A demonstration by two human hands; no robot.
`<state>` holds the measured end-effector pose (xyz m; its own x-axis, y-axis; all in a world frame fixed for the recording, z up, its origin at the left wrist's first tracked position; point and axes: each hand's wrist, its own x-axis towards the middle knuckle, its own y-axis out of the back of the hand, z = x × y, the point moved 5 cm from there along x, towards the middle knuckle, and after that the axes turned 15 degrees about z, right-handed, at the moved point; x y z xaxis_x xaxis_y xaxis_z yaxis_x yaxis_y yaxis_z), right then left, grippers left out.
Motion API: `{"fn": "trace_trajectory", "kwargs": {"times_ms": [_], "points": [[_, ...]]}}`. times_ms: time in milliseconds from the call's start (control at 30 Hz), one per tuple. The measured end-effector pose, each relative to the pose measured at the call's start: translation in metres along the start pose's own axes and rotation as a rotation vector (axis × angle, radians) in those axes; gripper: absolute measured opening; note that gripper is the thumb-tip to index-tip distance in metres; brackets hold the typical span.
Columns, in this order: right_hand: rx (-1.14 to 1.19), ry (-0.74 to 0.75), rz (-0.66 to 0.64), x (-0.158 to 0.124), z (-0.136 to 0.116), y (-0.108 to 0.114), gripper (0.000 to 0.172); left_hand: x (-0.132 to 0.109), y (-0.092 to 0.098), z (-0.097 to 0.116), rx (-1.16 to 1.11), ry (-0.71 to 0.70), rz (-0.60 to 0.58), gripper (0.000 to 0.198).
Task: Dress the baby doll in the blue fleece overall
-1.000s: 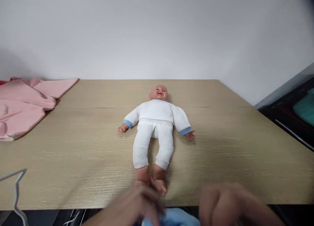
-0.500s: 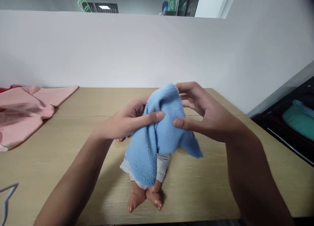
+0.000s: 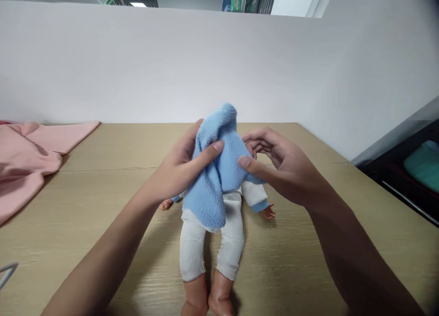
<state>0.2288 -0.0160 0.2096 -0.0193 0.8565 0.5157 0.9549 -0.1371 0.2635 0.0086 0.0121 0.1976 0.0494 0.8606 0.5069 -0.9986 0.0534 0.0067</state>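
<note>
A fuzzy light-blue cloth (image 3: 209,197) with a pale edge hangs bunched between my two hands. My left hand (image 3: 185,163) grips its left side, thumb lying across the front and fingers hidden behind. On the other side, my right hand (image 3: 274,163) pinches the cloth's right part between thumb and curled fingers. Below and behind the cloth a doll (image 3: 231,236) lies on its back on the table, feet toward me. It wears white trousers and a white top with blue cuffs. Its head and most of its chest are hidden by the cloth.
A wooden table (image 3: 295,261) runs up to a white wall (image 3: 164,64). Pink fabric (image 3: 30,156) lies at the left. A grey wire piece (image 3: 8,272) shows at the lower left edge. At the right stands a dark open case or shelf (image 3: 387,169) with green fabric (image 3: 425,165).
The cloth has risen a little, so more of the doll's legs and its arms now show. My right hand has slid lower on the cloth. The view has shifted slightly.
</note>
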Motion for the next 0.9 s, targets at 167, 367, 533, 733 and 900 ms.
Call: {"fn": "trace_trajectory", "kwargs": {"times_ms": [167,367,533,733,900], "points": [[0.207,-0.029,0.0,0.013,0.014,0.0,0.038,-0.011,-0.013,0.007,-0.062,0.05,-0.247,0.067],[0.314,0.025,0.038,0.015,0.018,0.005,0.036,-0.004,-0.019,-0.016,-0.12,0.059,-0.326,0.038],[0.519,-0.069,-0.093,0.01,0.028,-0.004,0.035,0.002,-0.019,-0.037,0.014,-0.073,-0.165,0.086],[0.633,-0.068,-0.157,0.012,0.034,-0.006,0.024,0.001,-0.024,-0.036,-0.087,-0.018,-0.253,0.043],[0.433,-0.023,-0.127,0.023,0.043,0.015,0.027,0.01,-0.008,-0.028,0.015,-0.114,-0.045,0.026]]}}
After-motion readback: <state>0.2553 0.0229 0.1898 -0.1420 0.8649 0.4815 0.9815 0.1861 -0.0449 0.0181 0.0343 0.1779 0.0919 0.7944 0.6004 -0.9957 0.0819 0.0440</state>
